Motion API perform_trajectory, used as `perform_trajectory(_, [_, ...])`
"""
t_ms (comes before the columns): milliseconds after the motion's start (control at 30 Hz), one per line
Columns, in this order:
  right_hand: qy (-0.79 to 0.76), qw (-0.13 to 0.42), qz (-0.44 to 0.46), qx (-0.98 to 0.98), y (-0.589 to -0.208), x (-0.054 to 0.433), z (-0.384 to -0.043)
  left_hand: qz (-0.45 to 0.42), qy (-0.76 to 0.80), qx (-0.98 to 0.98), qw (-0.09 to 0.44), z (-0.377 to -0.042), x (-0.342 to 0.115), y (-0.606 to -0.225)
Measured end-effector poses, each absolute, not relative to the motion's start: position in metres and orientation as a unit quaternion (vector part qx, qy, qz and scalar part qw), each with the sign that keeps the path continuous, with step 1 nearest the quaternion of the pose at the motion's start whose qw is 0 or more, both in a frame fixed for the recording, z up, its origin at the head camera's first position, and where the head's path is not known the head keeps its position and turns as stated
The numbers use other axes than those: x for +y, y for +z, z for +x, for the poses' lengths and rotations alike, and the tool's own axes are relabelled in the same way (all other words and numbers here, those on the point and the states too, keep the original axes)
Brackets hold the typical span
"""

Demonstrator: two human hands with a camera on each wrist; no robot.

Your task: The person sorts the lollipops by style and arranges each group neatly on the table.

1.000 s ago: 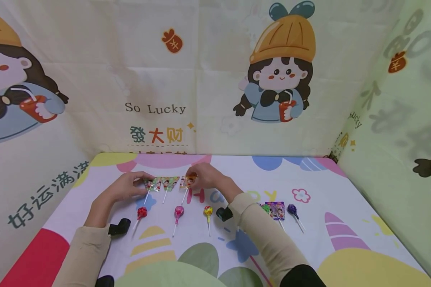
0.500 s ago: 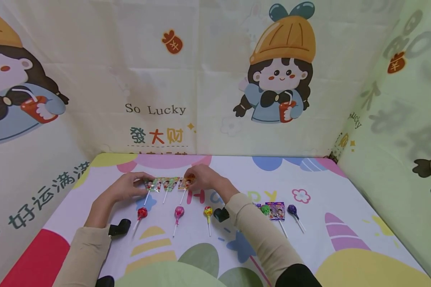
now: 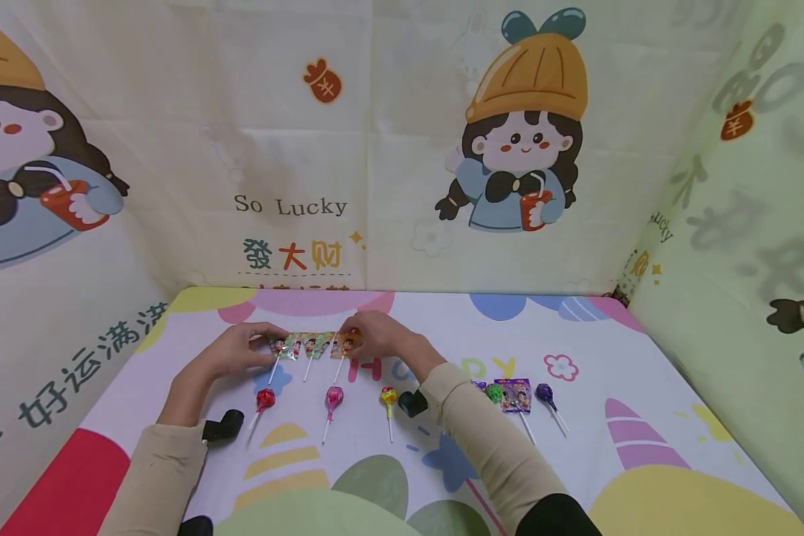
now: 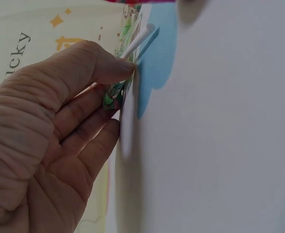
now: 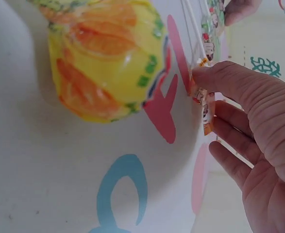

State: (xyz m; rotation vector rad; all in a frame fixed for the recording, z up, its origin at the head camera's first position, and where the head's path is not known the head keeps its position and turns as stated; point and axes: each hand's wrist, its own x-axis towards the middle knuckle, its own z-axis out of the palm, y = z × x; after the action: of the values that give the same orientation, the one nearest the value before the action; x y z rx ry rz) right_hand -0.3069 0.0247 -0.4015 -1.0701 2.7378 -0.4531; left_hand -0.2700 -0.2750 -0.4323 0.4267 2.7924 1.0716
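Observation:
Three flat lollipops in printed wrappers lie in a row at the back of the table. My left hand (image 3: 231, 351) pinches the leftmost, a green-wrapped lollipop (image 3: 284, 345), at its left edge; thumb and fingertips grip its wrapper (image 4: 112, 98) in the left wrist view. Beside it lies a second green-wrapped lollipop (image 3: 317, 344), which neither hand holds. My right hand (image 3: 383, 335) pinches an orange-wrapped lollipop (image 3: 342, 345) at the right end, its stick pointing toward me. Between the orange wrapper and the middle one any gap is too small to tell.
Nearer me lie a red round lollipop (image 3: 265, 400), a pink one (image 3: 333, 397) and a yellow one (image 3: 388, 396). Right of my right sleeve are a green lollipop (image 3: 494, 392), a purple flat-wrapped lollipop (image 3: 516, 394) and a dark purple round one (image 3: 545, 392). A printed cloth wall (image 3: 402, 246) stands behind.
My right hand has slid a little left with the orange-wrapped lollipop, bringing it closer to the middle green-wrapped one. My left hand stays in place on the leftmost lollipop.

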Motion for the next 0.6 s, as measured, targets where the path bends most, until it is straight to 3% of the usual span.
perform_trajectory(600, [-0.235,0.076,-0.364,0.898,-0.395,0.033,-0.290,0.136,0.353,0.924,0.061,-0.270,-0.278,-0.436])
